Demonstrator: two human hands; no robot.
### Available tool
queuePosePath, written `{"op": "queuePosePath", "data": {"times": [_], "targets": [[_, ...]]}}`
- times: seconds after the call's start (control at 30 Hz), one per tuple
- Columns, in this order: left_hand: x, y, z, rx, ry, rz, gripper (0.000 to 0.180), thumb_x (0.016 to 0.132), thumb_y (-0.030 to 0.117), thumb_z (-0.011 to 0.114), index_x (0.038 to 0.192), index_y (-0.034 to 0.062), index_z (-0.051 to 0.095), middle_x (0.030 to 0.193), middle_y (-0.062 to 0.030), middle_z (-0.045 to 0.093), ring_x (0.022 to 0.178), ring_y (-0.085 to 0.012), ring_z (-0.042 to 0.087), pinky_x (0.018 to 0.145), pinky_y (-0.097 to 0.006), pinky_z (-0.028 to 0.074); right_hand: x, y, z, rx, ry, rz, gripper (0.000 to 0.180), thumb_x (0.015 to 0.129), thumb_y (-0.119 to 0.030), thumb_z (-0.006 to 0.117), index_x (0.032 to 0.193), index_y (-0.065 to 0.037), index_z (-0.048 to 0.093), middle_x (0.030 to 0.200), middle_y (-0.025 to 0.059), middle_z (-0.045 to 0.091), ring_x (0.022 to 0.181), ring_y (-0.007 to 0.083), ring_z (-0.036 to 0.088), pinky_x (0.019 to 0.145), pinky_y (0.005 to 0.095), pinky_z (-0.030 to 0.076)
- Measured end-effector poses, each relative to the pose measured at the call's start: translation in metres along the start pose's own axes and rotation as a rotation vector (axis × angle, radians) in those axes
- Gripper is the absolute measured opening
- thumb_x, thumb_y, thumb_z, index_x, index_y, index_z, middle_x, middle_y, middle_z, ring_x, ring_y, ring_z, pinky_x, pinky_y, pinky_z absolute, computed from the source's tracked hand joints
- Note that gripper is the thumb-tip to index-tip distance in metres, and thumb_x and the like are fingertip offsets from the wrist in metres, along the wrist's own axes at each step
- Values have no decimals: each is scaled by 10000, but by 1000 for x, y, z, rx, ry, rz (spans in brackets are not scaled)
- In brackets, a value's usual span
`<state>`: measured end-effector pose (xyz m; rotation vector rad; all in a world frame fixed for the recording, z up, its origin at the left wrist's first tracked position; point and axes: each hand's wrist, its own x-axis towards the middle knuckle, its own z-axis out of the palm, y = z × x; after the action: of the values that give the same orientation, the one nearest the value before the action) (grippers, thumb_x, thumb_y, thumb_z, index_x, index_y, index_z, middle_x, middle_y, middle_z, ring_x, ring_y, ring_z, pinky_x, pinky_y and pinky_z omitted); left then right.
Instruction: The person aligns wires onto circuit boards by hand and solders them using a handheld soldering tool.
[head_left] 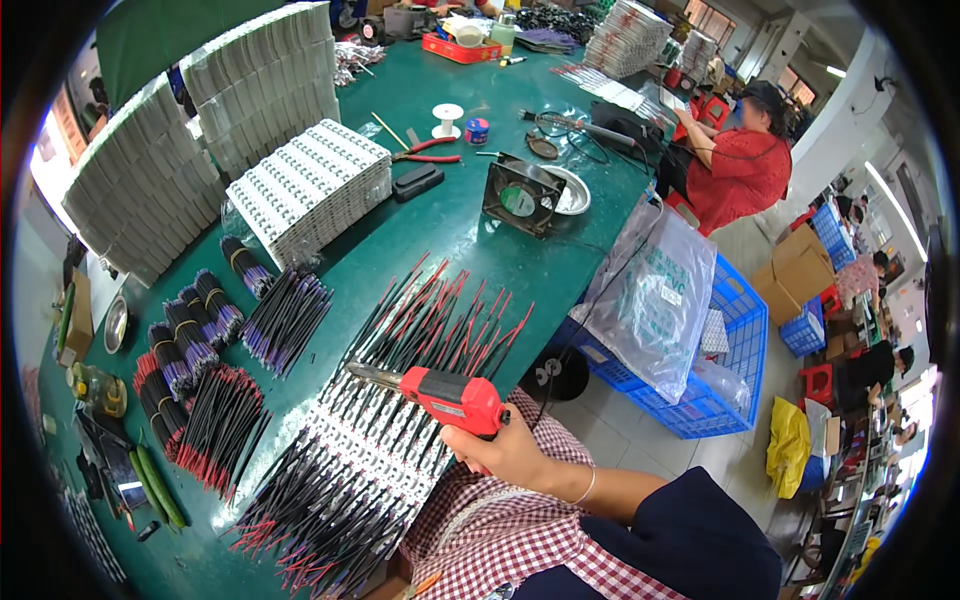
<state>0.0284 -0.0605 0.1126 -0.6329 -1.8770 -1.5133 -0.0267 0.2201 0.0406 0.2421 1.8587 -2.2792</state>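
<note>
My right hand point(497, 449) is closed round the handle of a red and black gun-shaped power tool point(455, 400). The tool's narrow metal tip points left, over a sheet of white circuit boards point(345, 452) at the table's near edge. Rows of black wires with red ends point(440, 318) fan out beyond the boards. More black and purple wires with red ends point(300, 530) spread along the near left side. A little skin shows at the lower edge beside the checked apron point(500, 535), but my left hand itself is not in view.
Bundled wires point(215, 425) lie left on the green table point(430, 225). Behind them stand stacked white boards point(310, 190). A small black fan point(520, 198), red-handled pliers point(430, 152) and a white spool point(446, 120) sit farther back. A blue crate point(735, 390) and a seated person point(740, 160) are right.
</note>
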Motion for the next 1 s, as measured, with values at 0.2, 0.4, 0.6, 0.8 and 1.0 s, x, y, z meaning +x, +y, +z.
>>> {"op": "queuePosePath", "data": {"times": [0.2, 0.4, 0.6, 0.8, 1.0], "targets": [[-7, -7, 11, 203, 60, -81, 125, 906, 59, 510, 814, -13, 554, 737, -76, 532, 608, -215, 522, 572, -354, 422, -1, -3, -8, 90, 8, -29, 224, 872, -195, 659, 974, -10, 585, 647, 10, 561, 485, 56, 501, 449, 216, 404], [-5, -18, 86, 358, -506, -530, 66, 885, 61, 531, 874, -1, 551, 726, -144, 571, 620, -266, 555, 560, -347, 433, -3, -18, 1, 205, -88, -35, 233, 883, -231, 666, 929, -29, 559, 678, -2, 558, 533, 54, 521, 491, 218, 420], [-2, -15, 110, 376, -496, -544, 40, 850, -21, 526, 862, -8, 562, 657, -161, 575, 564, -332, 578, 519, -378, 433, 0, -15, 13, 141, -260, 21, 277, 841, -236, 726, 954, -45, 562, 696, -28, 554, 606, 37, 509, 529, 205, 411], [-5, -14, 95, 388, -456, -512, 101, 806, -62, 525, 873, -11, 582, 704, -147, 532, 601, -303, 556, 547, -353, 425, 1, -4, 14, 162, -299, 64, 255, 841, -217, 725, 950, -42, 576, 706, -23, 562, 604, 45, 510, 525, 216, 405], [-9, -12, 101, 396, -454, -463, 77, 818, -42, 551, 871, 1, 587, 773, -150, 532, 667, -332, 548, 578, -367, 433, -5, 3, 19, 133, -349, 131, 252, 837, -219, 728, 946, -40, 590, 713, -24, 566, 605, 43, 505, 534, 216, 407]]}}
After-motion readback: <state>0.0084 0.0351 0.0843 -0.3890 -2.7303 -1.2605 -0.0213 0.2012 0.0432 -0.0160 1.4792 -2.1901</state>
